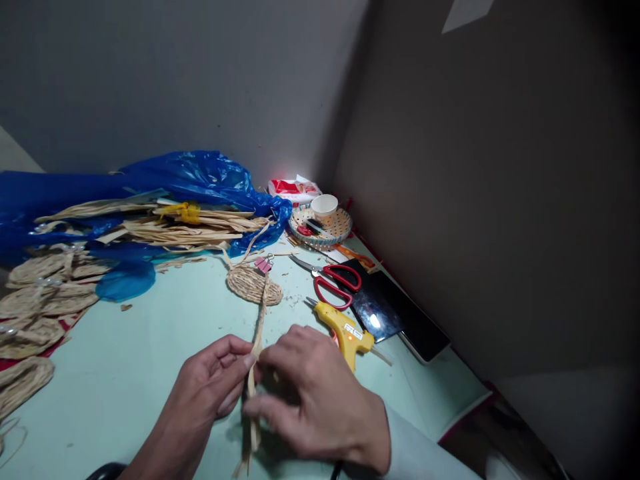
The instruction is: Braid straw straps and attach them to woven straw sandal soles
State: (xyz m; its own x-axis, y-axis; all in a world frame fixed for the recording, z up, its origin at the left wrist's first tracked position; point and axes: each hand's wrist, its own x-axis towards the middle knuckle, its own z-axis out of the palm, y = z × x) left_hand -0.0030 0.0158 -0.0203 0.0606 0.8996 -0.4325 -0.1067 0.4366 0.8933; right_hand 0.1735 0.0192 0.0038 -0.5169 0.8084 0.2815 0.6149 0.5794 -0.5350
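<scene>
A woven straw oval (254, 285) lies on the pale green table, with a pink binder clip (264, 265) at its upper edge. From it a braided straw strand (259, 325) runs down toward me. My left hand (213, 377) pinches the strand between thumb and fingers. Just right of it, my right hand (313, 393) is slightly blurred, its fingers bent around the loose straw ends (254, 430) below the braid. The fingertips of both hands nearly meet at the strand.
Right of the hands are a yellow glue gun (347, 331), red-handled scissors (334, 283) and dark flat devices (380, 303). Behind stand a round basket (340, 227) with a white cup (324, 205) and straw bundles (185, 233) on blue plastic (200, 170). Woven pieces (30, 327) lie left.
</scene>
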